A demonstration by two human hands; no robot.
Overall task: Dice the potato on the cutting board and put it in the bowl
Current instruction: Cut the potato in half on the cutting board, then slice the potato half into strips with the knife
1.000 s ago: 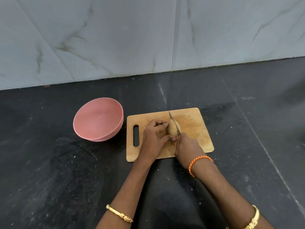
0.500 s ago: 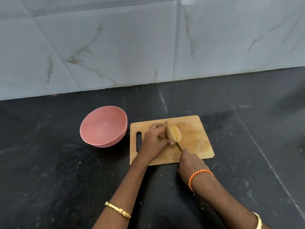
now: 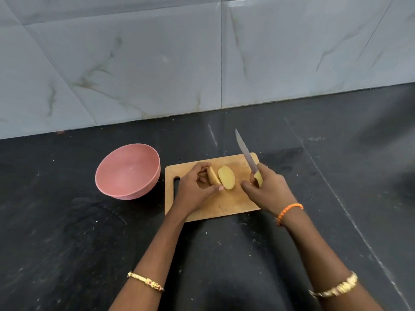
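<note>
The potato lies in two halves on the wooden cutting board (image 3: 226, 207). The right half (image 3: 226, 180) leans open with its pale cut face up. The left half (image 3: 213, 175) stands on edge, and my left hand (image 3: 195, 189) holds it with curled fingers and thumb. My right hand (image 3: 267, 189) grips the yellow handle of the knife (image 3: 246, 154). The blade is lifted off the board and points up and away, to the right of the potato. The pink bowl (image 3: 128, 170) stands left of the board with nothing in it.
Everything rests on a black stone counter (image 3: 67, 232) with white specks. A grey marble-tiled wall (image 3: 202, 57) rises behind it. The board has a handle slot at its left end, close to the bowl.
The knife has gone through the potato, which now lies split in two. My right hand lifted the blade out and moved it to the right. The left hand stays on the left half.
</note>
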